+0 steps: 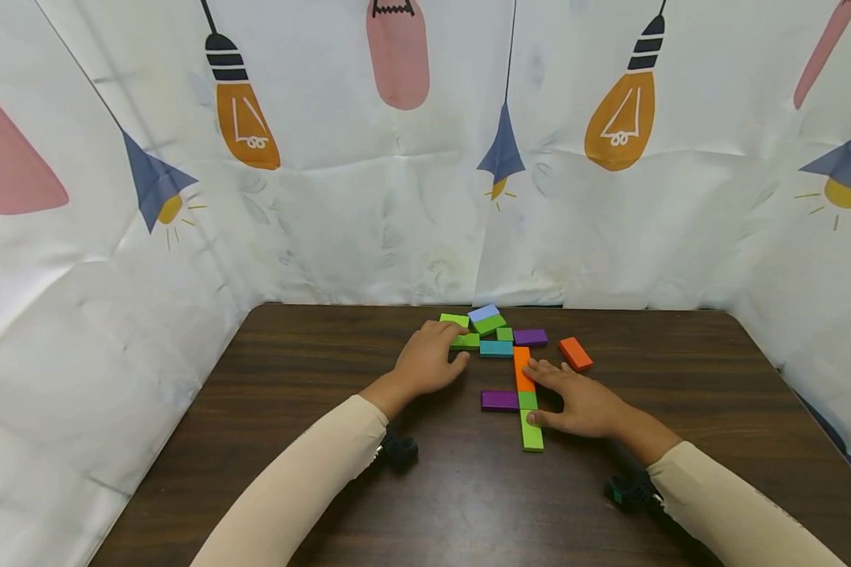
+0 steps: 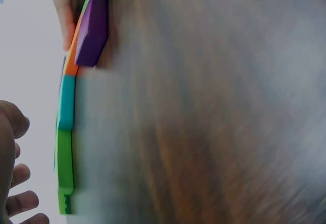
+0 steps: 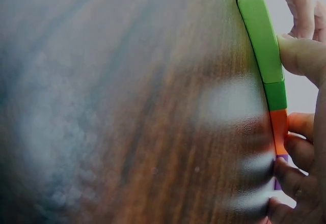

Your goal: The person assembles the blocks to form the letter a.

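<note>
My left hand [image 1: 425,361] hovers or rests by the green blocks [image 1: 466,342] at the back of the table; contact is unclear. In the left wrist view its fingers [image 2: 21,202] are spread, with nothing between them. With its thumb on a light green block [image 1: 532,433] and its fingertips at an orange block [image 1: 523,368], my right hand [image 1: 581,402] lies along an upright row. A small green block [image 1: 528,400] sits between those two. Left of this row, a purple block [image 1: 499,401] touches it. A teal block [image 1: 496,349] lies near the row's far end.
Behind are another purple block [image 1: 530,337], a pale blue block [image 1: 483,313] and more green ones. A loose red-orange block [image 1: 576,353] lies beyond my right hand. The dark wooden table [image 1: 425,504] ends at a printed white curtain [image 1: 326,228].
</note>
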The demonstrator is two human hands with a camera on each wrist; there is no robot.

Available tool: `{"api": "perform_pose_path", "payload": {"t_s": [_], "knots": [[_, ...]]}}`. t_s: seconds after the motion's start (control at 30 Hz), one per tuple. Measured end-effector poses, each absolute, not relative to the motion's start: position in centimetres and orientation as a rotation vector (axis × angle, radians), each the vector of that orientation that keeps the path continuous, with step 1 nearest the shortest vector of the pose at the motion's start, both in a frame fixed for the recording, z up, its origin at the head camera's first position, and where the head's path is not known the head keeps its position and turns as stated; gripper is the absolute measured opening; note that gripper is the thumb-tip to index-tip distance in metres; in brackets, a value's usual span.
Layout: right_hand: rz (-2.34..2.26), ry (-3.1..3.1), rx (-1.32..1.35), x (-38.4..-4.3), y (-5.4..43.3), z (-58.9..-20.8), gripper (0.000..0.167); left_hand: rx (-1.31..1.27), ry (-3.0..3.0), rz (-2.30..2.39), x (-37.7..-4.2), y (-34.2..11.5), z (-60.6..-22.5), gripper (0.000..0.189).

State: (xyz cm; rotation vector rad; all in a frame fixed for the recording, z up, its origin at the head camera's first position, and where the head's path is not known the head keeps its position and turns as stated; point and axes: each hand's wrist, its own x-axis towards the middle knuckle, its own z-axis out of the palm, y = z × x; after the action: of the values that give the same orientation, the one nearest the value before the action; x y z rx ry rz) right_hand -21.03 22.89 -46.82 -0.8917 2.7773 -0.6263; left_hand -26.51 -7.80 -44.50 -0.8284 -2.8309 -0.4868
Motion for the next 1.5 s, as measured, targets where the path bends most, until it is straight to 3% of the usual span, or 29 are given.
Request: {"api": "perform_pose_path", "payload": {"t_s": [0.43, 0.7, 1.2, 1.5], "knots": [[-0.619, 2.781, -0.893, -20.9, 22.7, -46.6, 0.09, -0.727, -3.064, -0.492, -28.5, -9.3, -44.7, 0.062], [-0.633, 2.783, -0.899, -20.8, 22.6, -46.6, 0.09, -0.651, -3.098, -0.508, -28.5, -10.5, -44.8, 0.051], [-0.634, 2.773, -0.89, -20.7, 22.7, -46.6, 0.089, -0.593, -3.101, -0.326, -28.8, -13.4, -45.5, 0.05], [-0.643, 2.775, -0.877, -20.8, 22.8, -46.6, 0.089, -0.672, -3.006, -0.247, -28.5, -14.7, -45.1, 0.034]]}}
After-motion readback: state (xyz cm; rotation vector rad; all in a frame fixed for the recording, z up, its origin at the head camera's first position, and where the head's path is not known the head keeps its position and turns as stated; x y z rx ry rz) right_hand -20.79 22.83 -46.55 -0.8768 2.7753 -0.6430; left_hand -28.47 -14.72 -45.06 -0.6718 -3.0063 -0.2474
